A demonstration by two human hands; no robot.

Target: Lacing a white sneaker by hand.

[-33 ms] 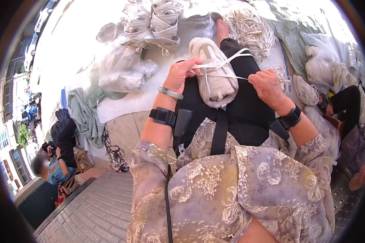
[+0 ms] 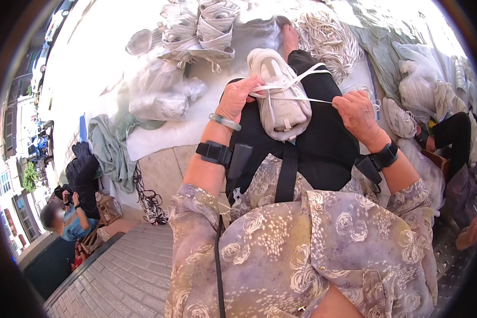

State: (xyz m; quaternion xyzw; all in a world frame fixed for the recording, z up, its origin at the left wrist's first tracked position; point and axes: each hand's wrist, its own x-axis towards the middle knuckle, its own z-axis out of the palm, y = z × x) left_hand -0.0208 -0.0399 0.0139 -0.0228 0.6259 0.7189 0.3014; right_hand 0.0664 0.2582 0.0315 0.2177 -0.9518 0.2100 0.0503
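A white sneaker [image 2: 282, 114] rests on my black-trousered lap, its heel toward me and toe pointing away. White shoelace [image 2: 297, 97] runs across its upper, with one loop lying over my right thigh. My left hand [image 2: 241, 95] pinches the lace at the shoe's left side, fingers closed. Off to the shoe's right, my right hand [image 2: 356, 111] is closed on a lace end, which is drawn straight and taut from the shoe. Exactly how the lace crosses under my left fingers is hidden.
Beyond my knees lie stacked white shoes [image 2: 215, 26], plastic-wrapped shoes [image 2: 159, 95] and a heap of white laces [image 2: 328, 42]. More white shoes [image 2: 399, 117] are at the right, near another person's hand [image 2: 470, 233]. A person in blue [image 2: 79, 222] sits at the far left.
My right hand has shifted slightly to the right, stretching the lace farther from the shoe. My left hand and the sneaker have stayed nearly in place.
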